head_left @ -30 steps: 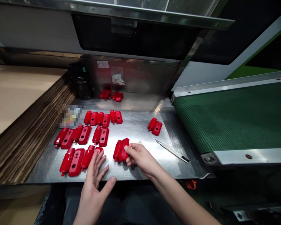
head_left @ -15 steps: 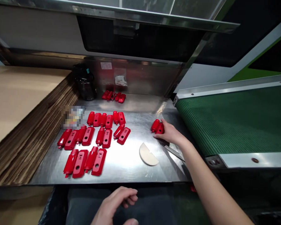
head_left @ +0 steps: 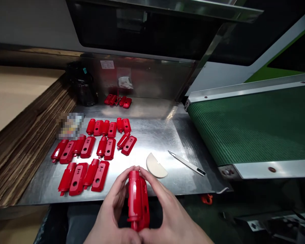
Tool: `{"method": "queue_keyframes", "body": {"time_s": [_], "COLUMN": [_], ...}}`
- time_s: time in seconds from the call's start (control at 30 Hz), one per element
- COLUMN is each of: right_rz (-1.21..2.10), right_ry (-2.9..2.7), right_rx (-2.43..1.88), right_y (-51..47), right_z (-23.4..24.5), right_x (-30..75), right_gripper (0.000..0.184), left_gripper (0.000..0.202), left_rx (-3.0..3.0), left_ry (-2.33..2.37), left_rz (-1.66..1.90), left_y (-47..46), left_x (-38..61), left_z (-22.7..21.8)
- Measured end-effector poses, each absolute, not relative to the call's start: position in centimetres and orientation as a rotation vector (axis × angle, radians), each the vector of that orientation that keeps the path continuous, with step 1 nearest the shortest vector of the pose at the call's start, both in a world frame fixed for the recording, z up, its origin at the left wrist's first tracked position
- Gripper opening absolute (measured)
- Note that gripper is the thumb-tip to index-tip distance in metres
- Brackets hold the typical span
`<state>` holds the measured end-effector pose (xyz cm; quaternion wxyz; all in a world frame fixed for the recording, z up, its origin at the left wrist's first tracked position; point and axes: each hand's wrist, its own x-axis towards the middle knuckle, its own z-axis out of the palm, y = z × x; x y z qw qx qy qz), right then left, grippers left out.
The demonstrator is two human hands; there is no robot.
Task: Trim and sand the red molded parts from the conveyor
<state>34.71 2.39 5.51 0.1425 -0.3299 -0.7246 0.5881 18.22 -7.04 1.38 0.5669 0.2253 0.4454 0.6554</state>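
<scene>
The red pair [head_left: 135, 198], a rounded cylinder lying against a flat holed plate, is held upright-ish at the near edge of the table [head_left: 148, 130], partly over the person's lap. The left hand [head_left: 106, 211] and the right hand [head_left: 173, 215] cup it from both sides, fingers grasping it: tips close together at its far end, thumbs at its near end. Whether the two pieces are joined cannot be told; if they are not, uneven pressure could slide one against the other, and a slip here could drop it past the edge. Just beyond the right hand lies a cream half-disc [head_left: 156, 166], which a sideways sweep of the knuckles could push. Farther right a slim knife [head_left: 186, 163] rests with its blade pointing away to the left, so a careless reach across could nick a finger. To the left, rows of red parts [head_left: 101, 146] sit close together, easily jostled by a sleeveless forearm. The green conveyor [head_left: 256, 125] stands well apart on the right.
</scene>
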Motion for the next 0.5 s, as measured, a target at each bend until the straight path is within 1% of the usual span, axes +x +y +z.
{"method": "queue_keyframes", "body": {"time_s": [0.1, 0.17, 0.2, 0.23, 0.33, 0.37, 0.4, 0.43, 0.5], "right_rz": [1.833, 1.820, 1.739, 1.586, 0.891, 0.754, 0.691, 0.673, 0.712], "right_ry": [-1.991, -2.074, -2.140, -2.209, -2.272, -2.256, -2.264, -2.283, -2.347], "right_rx": [-0.983, -0.950, -0.951, -0.997, -1.348, -1.464, -1.535, -1.582, -1.596], "right_y": [1.9, 2.7, 3.5, 4.8, 9.9, 11.8, 13.5, 15.0, 17.0], "right_z": [4.0, 3.7, 3.6, 3.5, 2.8, 2.3, 1.7, 1.2, 0.2], "right_x": [35.0, 35.7, 36.3, 36.9, 39.2, 40.0, 40.7, 41.3, 42.1], "right_gripper": [0.127, 0.125, 0.118, 0.103, 0.042, 0.031, 0.024, 0.019, 0.014], "left_gripper": [0.120, 0.121, 0.121, 0.121, 0.119, 0.117, 0.116, 0.115, 0.116], "left_rx": [0.573, 0.563, 0.559, 0.569, 0.683, 0.734, 0.789, 0.849, 0.977], "left_ry": [1.077, 1.140, 1.177, 1.211, 1.288, 1.319, 1.354, 1.385, 1.424], "left_rz": [1.519, 1.527, 1.539, 1.545, 1.496, 1.466, 1.437, 1.408, 1.341], "left_y": [-7.4, -7.7, -7.9, -8.0, -8.7, -9.0, -9.2, -9.4, -9.8], "left_x": [18.3, 18.4, 18.4, 18.4, 18.0, 17.8, 17.6, 17.4, 17.0], "left_z": [1.0, 0.7, 0.5, 0.4, -0.1, -0.3, -0.4, -0.5, -0.6]}}
